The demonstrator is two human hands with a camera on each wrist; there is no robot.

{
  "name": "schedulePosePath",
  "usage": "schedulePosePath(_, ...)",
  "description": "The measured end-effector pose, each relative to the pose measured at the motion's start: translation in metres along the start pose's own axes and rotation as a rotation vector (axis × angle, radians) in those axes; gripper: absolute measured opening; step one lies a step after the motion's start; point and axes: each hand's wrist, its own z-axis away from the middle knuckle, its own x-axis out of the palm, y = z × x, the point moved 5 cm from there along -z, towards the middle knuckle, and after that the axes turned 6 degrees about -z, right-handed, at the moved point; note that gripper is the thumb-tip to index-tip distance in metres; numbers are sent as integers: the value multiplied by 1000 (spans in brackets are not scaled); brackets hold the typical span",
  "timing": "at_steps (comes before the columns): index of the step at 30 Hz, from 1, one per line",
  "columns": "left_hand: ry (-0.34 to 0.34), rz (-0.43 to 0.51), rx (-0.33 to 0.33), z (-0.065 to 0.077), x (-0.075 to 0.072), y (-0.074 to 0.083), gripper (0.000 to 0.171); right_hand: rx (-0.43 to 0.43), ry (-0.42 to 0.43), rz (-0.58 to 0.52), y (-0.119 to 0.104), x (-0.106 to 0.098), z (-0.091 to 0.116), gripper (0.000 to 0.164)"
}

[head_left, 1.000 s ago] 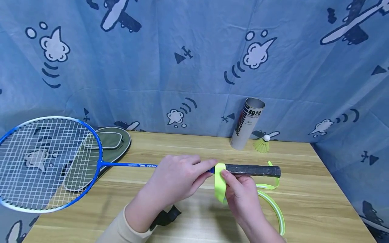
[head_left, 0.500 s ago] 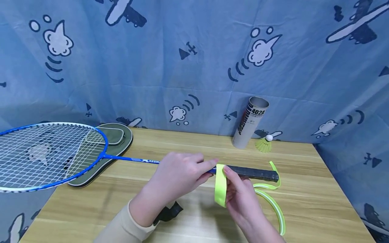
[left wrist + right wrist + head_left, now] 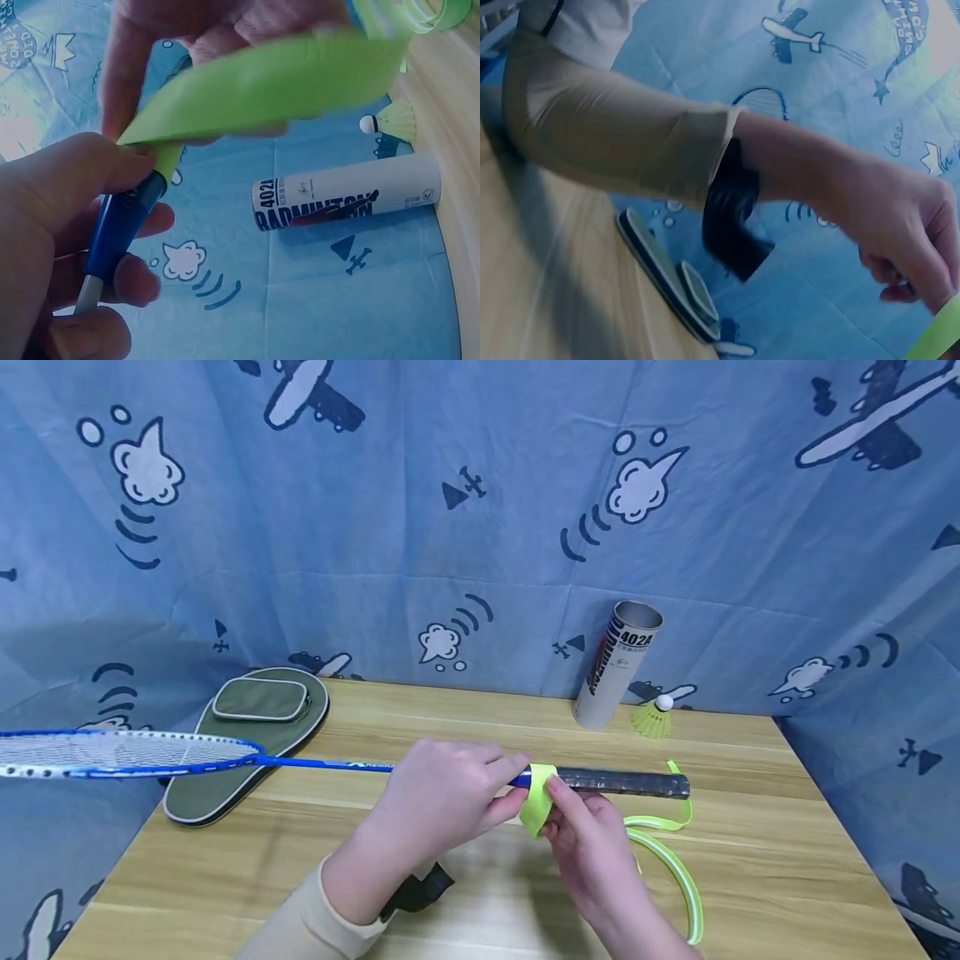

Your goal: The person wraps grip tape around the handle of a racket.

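Observation:
A blue badminton racket (image 3: pixel 322 764) lies across the head view, its strung head nearly edge-on at the left and its dark handle (image 3: pixel 630 782) pointing right. My left hand (image 3: pixel 446 793) grips it where the blue cone meets the handle; the left wrist view shows the fingers around the cone and the thumb on the tape. Neon yellow-green grip tape (image 3: pixel 537 802) wraps the handle's upper end. My right hand (image 3: pixel 596 852) pinches that tape just below the handle. In the left wrist view the tape (image 3: pixel 270 86) stretches as a blurred band between the hands.
A loose length of tape (image 3: pixel 678 872) curls on the wooden table (image 3: pixel 780 860) at right. Behind stand a white shuttlecock tube (image 3: pixel 618 668) and a yellow shuttlecock (image 3: pixel 652 718). A green racket cover (image 3: pixel 225 785) lies back left. A patterned blue curtain (image 3: pixel 360 510) closes off the back.
The racket has turned about its shaft, its head going from nearly face-on to nearly edge-on. The hanging tape between the hands has shortened as the right hand stays near the handle.

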Motion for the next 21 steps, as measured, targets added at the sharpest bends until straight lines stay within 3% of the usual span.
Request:
schedulePosePath(5,0,27,-34,0,-3,-5,27,-119,5,117,-3,6,3,25)
schedulePosePath(12,-37,47,-48,-2,-5,-8,26,-248,25,160,-10,11,9,19)
schedulePosePath(21,-137,87,-72,-2,-4,-8,22,-247,93,189,-9,12,6,18)
